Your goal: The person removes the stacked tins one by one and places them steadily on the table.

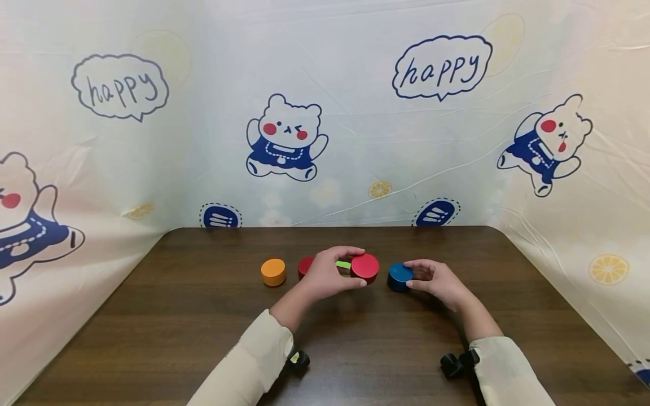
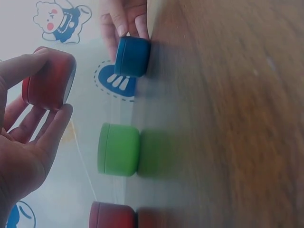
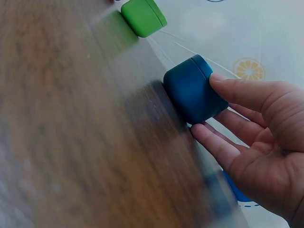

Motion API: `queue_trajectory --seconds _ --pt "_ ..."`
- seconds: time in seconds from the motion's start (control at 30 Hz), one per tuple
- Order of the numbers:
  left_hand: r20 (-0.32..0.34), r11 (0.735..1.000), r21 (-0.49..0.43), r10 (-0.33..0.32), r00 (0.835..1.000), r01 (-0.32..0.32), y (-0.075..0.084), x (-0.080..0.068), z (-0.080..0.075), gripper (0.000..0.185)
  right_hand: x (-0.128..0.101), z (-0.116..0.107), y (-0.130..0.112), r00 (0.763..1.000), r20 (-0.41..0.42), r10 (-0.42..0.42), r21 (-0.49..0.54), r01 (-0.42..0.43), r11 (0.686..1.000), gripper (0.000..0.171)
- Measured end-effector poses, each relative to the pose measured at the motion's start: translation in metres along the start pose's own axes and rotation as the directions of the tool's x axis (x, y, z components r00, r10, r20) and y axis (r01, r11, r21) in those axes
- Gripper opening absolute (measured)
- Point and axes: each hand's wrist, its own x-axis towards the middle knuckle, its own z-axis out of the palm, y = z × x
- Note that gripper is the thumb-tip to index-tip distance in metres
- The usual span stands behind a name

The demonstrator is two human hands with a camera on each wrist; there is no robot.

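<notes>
Head view showed the left hand (image 1: 327,276) curled round a red cylinder (image 1: 365,267), thumb below and fingers over the top, holding it lifted clear of the counter (image 1: 203,316); the left wrist view confirmed that, with the red cylinder (image 2: 47,78) pinched between thumb and fingertips well off the wood. Just to the right of it, the right hand (image 1: 437,280) had its fingertips laid against a blue cylinder (image 1: 399,277) that stood on the counter, thumb on top and fingers along its side, a light grip rather than a full clasp. Behind the left hand, a green cylinder (image 2: 118,148) stood on the counter, mostly hidden in the head view, and a second red cylinder (image 1: 304,265) sat just to the left of that hand, with an orange cylinder (image 1: 273,272) further left again, apart from the rest. As a judgement, the work looked only partly done: one piece was in the air, one was under the other hand's touch, and three stood on the wood untouched; nothing was stacked. The lifted red piece was a short, squat drum with a flat top and a faint seam near one end, matte and smooth. The blue one (image 3: 192,95) had the same build, rounded at the edges.
</notes>
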Motion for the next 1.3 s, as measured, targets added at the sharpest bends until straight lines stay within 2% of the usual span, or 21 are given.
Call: queue_trajectory --seconds 0.33,0.57,1.3 --pt "-0.033 0.999 -0.041 -0.022 0.999 0.02 -0.001 -0.01 -0.011 0.058 -0.001 0.001 0.002 1.0 0.005 -0.005 0.012 0.005 1.0 0.053" --pt "-0.062 0.999 -0.027 -0.026 0.998 0.024 -0.001 -0.016 -0.018 0.057 -0.001 0.002 0.001 1.0 0.01 0.0 0.008 0.0 1.0 0.054" --pt "-0.144 0.996 -0.067 -0.069 0.987 0.06 -0.007 -0.031 -0.051 0.058 0.0 0.0 0.001 1.0 0.004 -0.003 -0.003 0.003 1.0 0.053"
